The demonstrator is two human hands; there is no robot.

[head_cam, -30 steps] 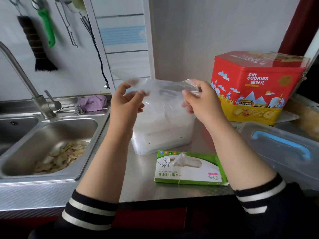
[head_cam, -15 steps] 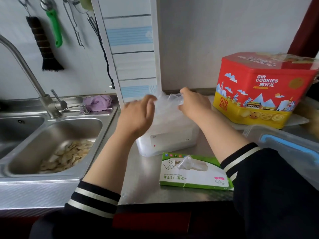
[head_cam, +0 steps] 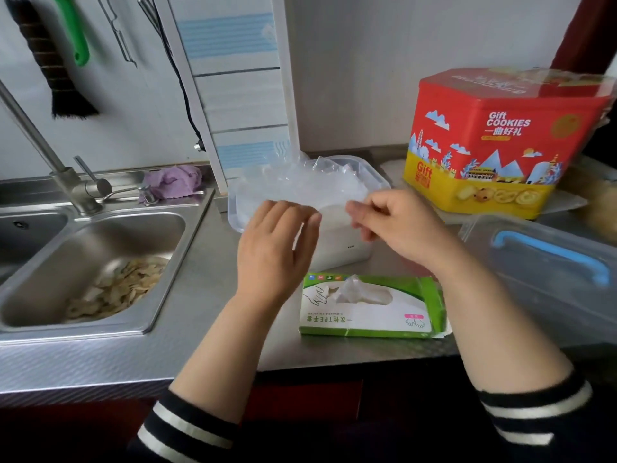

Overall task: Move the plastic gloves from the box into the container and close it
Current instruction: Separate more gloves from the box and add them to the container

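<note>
A translucent white container stands open on the steel counter, with a crumpled pile of clear plastic gloves lying in it and rising above the rim. In front of it lies the green and white glove box, one glove poking from its slot. My left hand hovers at the container's front left, fingers relaxed and holding nothing. My right hand hovers at its front right, fingers loosely curled, nothing visible in them. A clear lid with a blue handle lies at the right.
A steel sink with food scraps and a tap fills the left. A red cookie tin stands behind the lid at the right. A purple cloth lies behind the sink; a striped board leans on the wall.
The gloves I held up in both hands have gone down into the container. Both hands have let go and drawn back toward me, over the container's front edge.
</note>
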